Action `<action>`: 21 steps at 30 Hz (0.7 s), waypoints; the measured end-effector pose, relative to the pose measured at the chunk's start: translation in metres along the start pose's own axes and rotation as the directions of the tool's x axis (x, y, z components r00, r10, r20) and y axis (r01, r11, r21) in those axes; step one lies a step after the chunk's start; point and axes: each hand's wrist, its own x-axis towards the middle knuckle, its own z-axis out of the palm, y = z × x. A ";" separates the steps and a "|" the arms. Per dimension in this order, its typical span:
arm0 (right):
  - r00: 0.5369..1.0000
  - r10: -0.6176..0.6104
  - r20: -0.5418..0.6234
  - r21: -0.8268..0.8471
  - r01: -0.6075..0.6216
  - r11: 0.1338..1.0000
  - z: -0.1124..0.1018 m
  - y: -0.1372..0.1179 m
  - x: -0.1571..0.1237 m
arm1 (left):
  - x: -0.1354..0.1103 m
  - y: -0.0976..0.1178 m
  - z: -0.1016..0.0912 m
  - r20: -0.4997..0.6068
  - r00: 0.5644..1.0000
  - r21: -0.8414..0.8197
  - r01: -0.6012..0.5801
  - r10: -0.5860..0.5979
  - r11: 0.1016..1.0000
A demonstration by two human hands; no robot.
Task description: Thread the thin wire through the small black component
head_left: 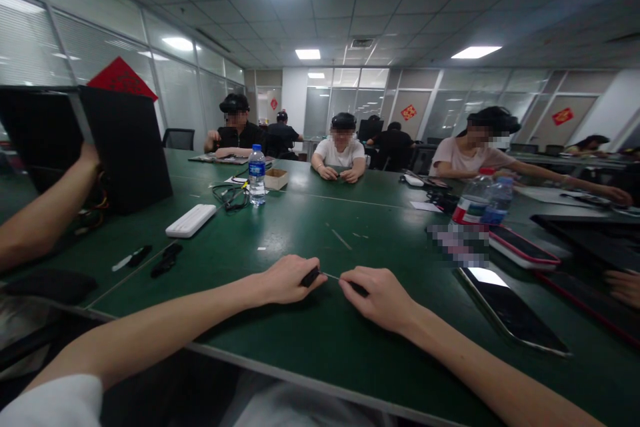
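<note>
Just past the near edge of the green table, my left hand is closed around a small black piece. A thin, light-coloured shaft or strand runs from that piece toward my right hand. The thumb and fingers of my right hand are pinched at the strand's far end, and they hide its tip. Both hands are low over the tabletop with a short gap between them. The exact kind of the black piece cannot be made out.
A phone lies to the right, near bottles and a red-edged device. To the left are a white block, black straps and a black case with another person's arm in it. A water bottle stands ahead; people sit opposite.
</note>
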 end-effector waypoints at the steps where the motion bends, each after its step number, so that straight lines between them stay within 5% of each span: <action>1: 1.000 -0.007 0.005 -0.007 0.007 1.000 0.000 0.001 0.000 | 0.000 0.001 0.000 0.010 1.000 0.017 0.003 -0.003 1.000; 21: 0.997 0.072 0.031 -0.228 -0.063 0.972 -0.001 -0.029 -0.005 | -0.003 0.006 -0.011 0.109 0.994 0.150 0.015 -0.032 0.989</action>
